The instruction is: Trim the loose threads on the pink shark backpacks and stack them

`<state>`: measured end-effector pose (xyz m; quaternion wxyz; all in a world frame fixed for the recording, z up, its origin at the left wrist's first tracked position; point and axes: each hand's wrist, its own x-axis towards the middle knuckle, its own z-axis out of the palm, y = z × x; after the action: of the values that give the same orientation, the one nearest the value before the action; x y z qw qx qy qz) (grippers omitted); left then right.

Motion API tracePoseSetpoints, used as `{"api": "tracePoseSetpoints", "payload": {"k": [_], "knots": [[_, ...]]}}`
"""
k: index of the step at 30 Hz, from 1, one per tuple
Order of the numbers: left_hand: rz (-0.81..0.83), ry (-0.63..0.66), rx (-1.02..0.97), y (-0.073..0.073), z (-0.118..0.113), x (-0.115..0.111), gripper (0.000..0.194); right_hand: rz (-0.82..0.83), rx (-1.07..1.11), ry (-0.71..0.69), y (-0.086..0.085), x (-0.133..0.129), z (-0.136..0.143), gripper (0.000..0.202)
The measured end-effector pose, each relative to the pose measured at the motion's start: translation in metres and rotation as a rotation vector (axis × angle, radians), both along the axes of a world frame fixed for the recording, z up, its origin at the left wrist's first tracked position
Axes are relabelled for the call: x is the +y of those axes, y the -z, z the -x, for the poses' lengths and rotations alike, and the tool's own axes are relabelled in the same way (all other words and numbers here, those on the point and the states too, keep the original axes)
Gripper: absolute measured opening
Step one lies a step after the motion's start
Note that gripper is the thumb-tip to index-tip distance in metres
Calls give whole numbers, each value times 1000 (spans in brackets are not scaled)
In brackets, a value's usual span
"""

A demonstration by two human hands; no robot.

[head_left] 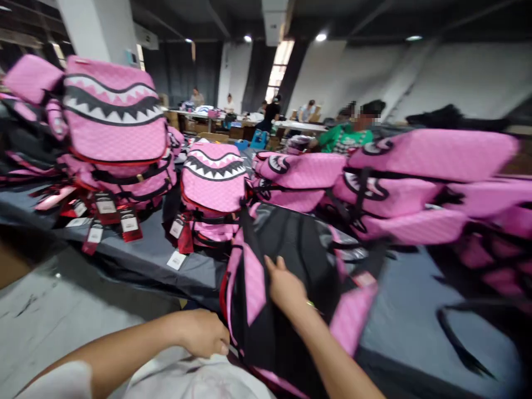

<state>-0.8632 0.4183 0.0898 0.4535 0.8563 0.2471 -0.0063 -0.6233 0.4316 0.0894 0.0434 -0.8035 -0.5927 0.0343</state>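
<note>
A pink and black backpack (305,244) lies in front of me with its black padded back and shoulder straps facing up. My right hand (286,285) rests on that back panel beside a shoulder strap, some fingers stretched out and the others partly hidden. Low at the bag's left edge, my left hand (208,332) is closed with its fingers curled; whatever it grips there is hidden. Just beyond stands a smaller pink backpack (214,191) with a shark-mouth print and hanging tags (177,228).
A large pink shark-mouth backpack (114,127) stands at left on the grey-covered table (399,316). Stacked pink bags (432,158) lie at right, and a loose black strap (457,338) is nearer. A person in a green shirt (343,137) is across the table; others work behind.
</note>
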Motion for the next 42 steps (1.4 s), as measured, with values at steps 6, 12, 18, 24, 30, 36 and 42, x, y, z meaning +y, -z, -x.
{"api": "tracePoseSetpoints", "payload": {"k": [6, 12, 18, 24, 30, 36, 42], "knots": [[-590, -72, -340, 11, -56, 50, 47, 81, 6, 66, 24, 3, 26, 53], [-1026, 95, -160, 117, -78, 60, 67, -178, 121, 560, 22, -56, -58, 67], [-1106, 66, -256, 152, -52, 42, 64, -271, 570, 794, 50, -96, -94, 96], [-1102, 166, -517, 69, -109, 57, 39, -469, 527, 763, 56, -103, -65, 92], [-1297, 483, -499, -7, -263, 93, 55, -442, 468, 746, 59, -98, -62, 87], [-1325, 807, -430, -24, -304, 113, 55, -466, 467, 771, 70, -99, -61, 85], [-1555, 703, -544, -60, -293, 177, 32, -498, 537, 733, 67, -104, -67, 79]]}}
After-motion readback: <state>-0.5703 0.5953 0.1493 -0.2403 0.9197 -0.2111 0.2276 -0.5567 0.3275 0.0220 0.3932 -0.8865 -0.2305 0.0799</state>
